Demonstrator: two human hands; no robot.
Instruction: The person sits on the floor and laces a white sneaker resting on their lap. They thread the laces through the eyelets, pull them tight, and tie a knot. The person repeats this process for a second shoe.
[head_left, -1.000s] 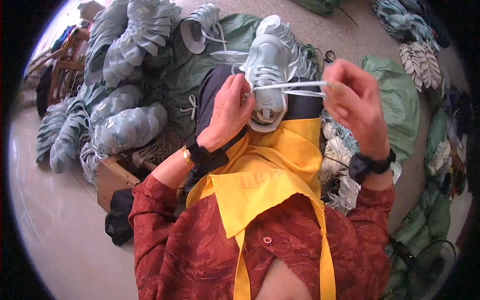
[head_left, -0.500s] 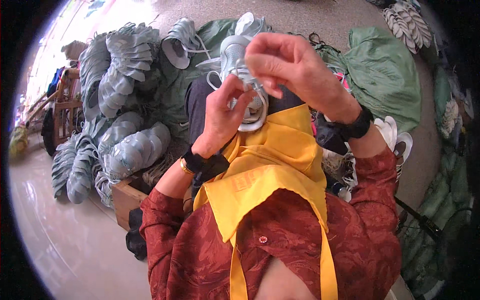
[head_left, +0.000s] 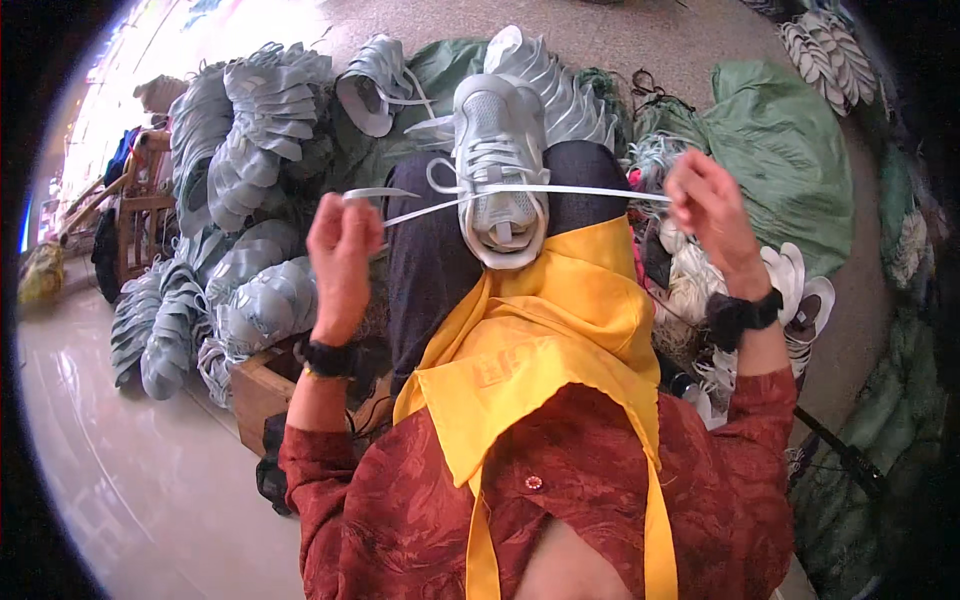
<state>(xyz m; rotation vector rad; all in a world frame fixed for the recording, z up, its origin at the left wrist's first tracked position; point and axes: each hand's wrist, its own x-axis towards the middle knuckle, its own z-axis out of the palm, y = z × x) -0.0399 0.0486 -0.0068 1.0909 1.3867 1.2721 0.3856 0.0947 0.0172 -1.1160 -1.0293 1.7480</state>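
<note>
A pale grey lace-up shoe upper (head_left: 498, 130) rests across my thighs, its toe pointing away from me and its heel opening towards the yellow apron (head_left: 545, 330). White lace (head_left: 590, 188) crosses over it and runs out to both sides, pulled nearly straight. My left hand (head_left: 342, 258) is closed on the lace to the left of the shoe, and a loose end sticks out above the fingers. On the right, beyond my knee, my right hand (head_left: 715, 215) pinches the other length of lace. A small loop stands at the left side of the lacing.
Stacked pale grey-blue uppers (head_left: 265, 135) lie at the left, with a wooden box (head_left: 262, 405) near my left forearm. A single upper (head_left: 375, 85) sits at the back. A green sack (head_left: 780, 165) and white shoe parts (head_left: 785, 270) are on the right.
Both hands were close together over the shoe. They have moved apart to either side and towards me, drawing the lace out taut, and the whole shoe now shows.
</note>
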